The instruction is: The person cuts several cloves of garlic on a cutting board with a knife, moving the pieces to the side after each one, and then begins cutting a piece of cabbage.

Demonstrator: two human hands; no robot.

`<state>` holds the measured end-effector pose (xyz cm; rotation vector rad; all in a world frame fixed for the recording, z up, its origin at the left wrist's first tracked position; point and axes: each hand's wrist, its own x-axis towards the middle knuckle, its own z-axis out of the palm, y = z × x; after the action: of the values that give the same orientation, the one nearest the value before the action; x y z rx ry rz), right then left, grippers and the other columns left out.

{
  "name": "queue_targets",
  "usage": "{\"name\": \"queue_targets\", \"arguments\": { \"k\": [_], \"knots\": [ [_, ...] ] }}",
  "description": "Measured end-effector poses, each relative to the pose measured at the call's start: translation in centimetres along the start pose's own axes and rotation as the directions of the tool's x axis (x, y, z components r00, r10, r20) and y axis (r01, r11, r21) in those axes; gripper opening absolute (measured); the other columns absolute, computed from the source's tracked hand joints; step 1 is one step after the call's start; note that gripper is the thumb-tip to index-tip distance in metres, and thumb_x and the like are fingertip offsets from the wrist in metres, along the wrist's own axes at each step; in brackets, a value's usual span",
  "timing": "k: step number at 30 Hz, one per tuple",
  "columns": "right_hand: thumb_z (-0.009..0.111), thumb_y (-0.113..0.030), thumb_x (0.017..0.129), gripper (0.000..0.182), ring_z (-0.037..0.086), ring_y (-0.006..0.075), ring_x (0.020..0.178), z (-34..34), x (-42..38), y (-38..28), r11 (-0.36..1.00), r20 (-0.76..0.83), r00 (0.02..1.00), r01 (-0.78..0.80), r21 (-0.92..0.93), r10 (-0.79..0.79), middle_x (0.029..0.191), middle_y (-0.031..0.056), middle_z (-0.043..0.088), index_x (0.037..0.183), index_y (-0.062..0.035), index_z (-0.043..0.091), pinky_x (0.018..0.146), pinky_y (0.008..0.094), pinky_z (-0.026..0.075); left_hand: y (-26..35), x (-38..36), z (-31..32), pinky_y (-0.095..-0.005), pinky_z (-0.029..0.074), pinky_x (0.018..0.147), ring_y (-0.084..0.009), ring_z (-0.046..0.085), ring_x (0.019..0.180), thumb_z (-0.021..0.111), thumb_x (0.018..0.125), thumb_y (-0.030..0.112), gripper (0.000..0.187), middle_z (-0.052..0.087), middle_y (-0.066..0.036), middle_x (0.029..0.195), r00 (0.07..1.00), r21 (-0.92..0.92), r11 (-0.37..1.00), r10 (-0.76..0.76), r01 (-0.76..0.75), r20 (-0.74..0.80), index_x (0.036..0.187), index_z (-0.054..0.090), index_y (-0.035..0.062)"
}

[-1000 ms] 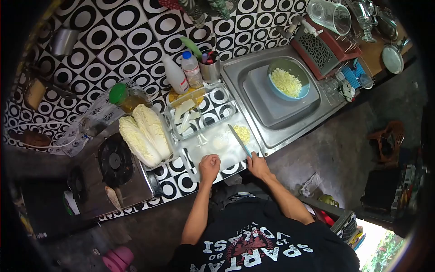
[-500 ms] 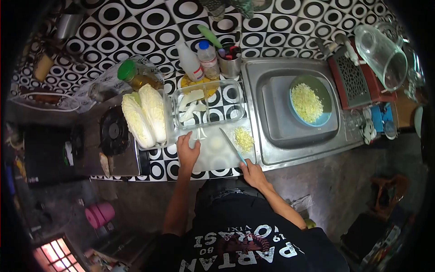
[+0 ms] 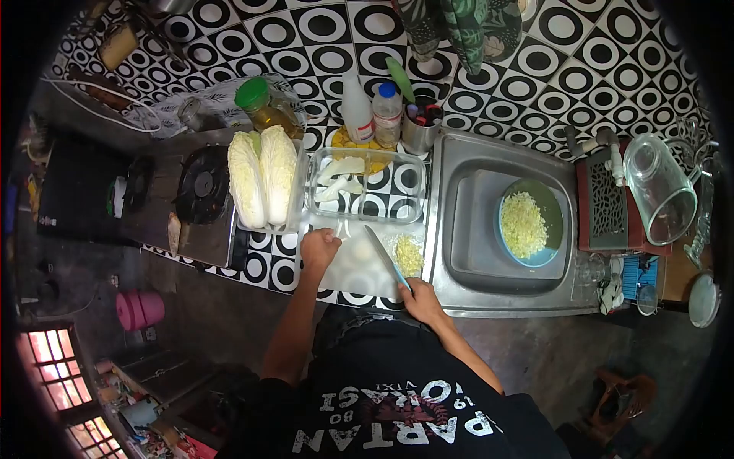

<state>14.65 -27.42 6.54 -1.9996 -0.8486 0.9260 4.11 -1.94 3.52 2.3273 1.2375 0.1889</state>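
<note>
My right hand [image 3: 422, 301] is wrapped round the light-blue handle of a knife [image 3: 387, 256], its blade slanting away over a pale cutting board [image 3: 353, 271]. Right of the blade lies a small heap of finely chopped cabbage [image 3: 409, 257]. On the board's left side my left hand [image 3: 319, 249] is closed, fingers curled; whatever they may hold is hidden. Just beyond the board, a clear plastic container [image 3: 420, 177] has several white cabbage pieces [image 3: 340, 182] in its left part. Two whole napa cabbages [image 3: 262, 180] lie side by side in another clear tray left of it.
To the right, a steel sink [image 3: 440, 229] holds a bowl [image 3: 556, 243] of chopped cabbage. Bottles [image 3: 388, 118] and a steel utensil cup [image 3: 420, 135] stand along the tiled wall. A gas stove [image 3: 202, 183] is at left, with a green-lidded jar [image 3: 256, 96] behind the cabbages.
My left hand has gone from spread fingers to curled ones, still on the board's left side. My right hand keeps the knife, blade at much the same slant. The whole view has shifted.
</note>
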Motion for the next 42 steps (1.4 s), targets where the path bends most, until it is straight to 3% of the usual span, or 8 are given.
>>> {"name": "queue_targets", "arguments": {
  "k": [6,9,11,13,14,19,32,42],
  "knots": [
    [0.049,-0.020,0.090,0.026,0.057,0.0432,0.086,0.6,-0.4,0.0,0.999,-0.030,0.999,-0.018,0.029,0.019,0.087,0.0258,0.060,0.092,0.0036,0.060,0.077,0.0461,0.044,-0.8,-1.6,-1.0,-0.0208,0.048,0.066,-0.0060,0.058,0.069,0.066,0.075,0.005,0.019,0.067,-0.005,0.077,0.990,-0.628,0.765,-0.101,0.143,0.102,0.091,0.068,-0.0047],
    [0.049,-0.020,0.090,0.026,0.057,0.0434,0.085,0.8,-0.8,-0.2,0.998,-0.055,0.997,-0.048,0.047,0.051,0.087,0.0264,0.059,0.091,0.0035,0.059,0.075,0.0465,0.044,-1.4,-3.4,-0.8,-0.0200,0.048,0.067,-0.0054,0.058,0.070,0.066,0.076,0.004,0.017,0.067,-0.005,0.080,0.968,-0.729,0.664,0.027,0.170,0.250,0.091,0.067,-0.0051],
    [0.048,-0.021,0.090,0.026,0.058,0.0441,0.082,0.8,-1.0,-0.8,0.997,-0.061,0.996,-0.064,0.048,0.067,0.083,0.0260,0.060,0.089,0.0026,0.060,0.073,0.0466,0.045,-2.3,-4.2,-0.1,-0.0240,0.048,0.065,-0.0106,0.060,0.069,0.068,0.075,0.006,0.017,0.066,-0.005,0.077,0.960,-0.715,0.689,0.107,0.116,0.259,0.090,0.069,-0.0014],
    [0.047,-0.022,0.091,0.026,0.058,0.0453,0.079,0.8,-1.2,-1.3,0.992,0.006,0.992,-0.127,0.015,0.127,0.078,0.0266,0.060,0.095,0.0012,0.059,0.071,0.0476,0.045,-3.1,-4.0,0.2,-0.0312,0.048,0.068,-0.0207,0.059,0.074,0.071,0.070,0.010,0.022,0.062,-0.006,0.077,0.883,-0.355,0.850,0.454,-0.390,0.116,0.091,0.069,0.0044],
    [0.047,-0.022,0.091,0.026,0.058,0.0453,0.079,1.0,-1.7,-1.7,0.990,0.001,0.990,-0.138,0.011,0.138,0.078,0.0266,0.060,0.095,0.0012,0.059,0.071,0.0476,0.045,-3.2,-4.2,0.5,-0.0371,0.046,0.072,-0.0289,0.055,0.079,0.072,0.067,0.014,0.022,0.060,-0.009,0.079,0.887,-0.285,0.867,0.451,-0.408,0.102,0.089,0.070,0.0076],
    [0.045,-0.024,0.093,0.027,0.057,0.0474,0.080,3.0,-2.4,-2.1,0.998,0.023,0.999,-0.044,-0.034,0.045,0.078,0.0278,0.060,0.109,-0.0026,0.051,0.071,0.0518,0.044,-3.0,-4.7,0.4,-0.0368,0.045,0.073,-0.0278,0.055,0.080,0.073,0.068,0.015,0.020,0.061,-0.007,0.081,0.901,-0.257,0.877,0.431,-0.407,0.044,0.086,0.070,0.0061],
    [0.048,-0.016,0.088,0.019,0.060,0.0437,0.077,5.5,-2.5,-4.5,0.867,0.109,0.977,-0.109,-0.487,0.184,0.080,0.0247,0.062,0.098,-0.0006,0.043,0.067,0.0511,0.047,-3.7,-4.6,1.4,-0.0362,0.046,0.072,-0.0275,0.056,0.079,0.072,0.070,0.014,0.011,0.066,-0.009,0.079,0.925,-0.307,0.882,0.379,-0.357,0.014,0.078,0.072,0.0069],
    [0.051,-0.014,0.084,0.021,0.060,0.0449,0.076,6.8,-1.9,-2.0,0.860,0.128,0.981,-0.063,-0.506,0.147,0.075,0.0257,0.061,0.096,0.0012,0.041,0.067,0.0523,0.047,-5.2,-6.2,0.6,-0.0374,0.046,0.068,-0.0273,0.057,0.073,0.071,0.066,0.012,0.011,0.063,-0.007,0.073,0.884,-0.272,0.842,0.456,-0.465,-0.098,0.075,0.067,0.0064]
  ]
}}
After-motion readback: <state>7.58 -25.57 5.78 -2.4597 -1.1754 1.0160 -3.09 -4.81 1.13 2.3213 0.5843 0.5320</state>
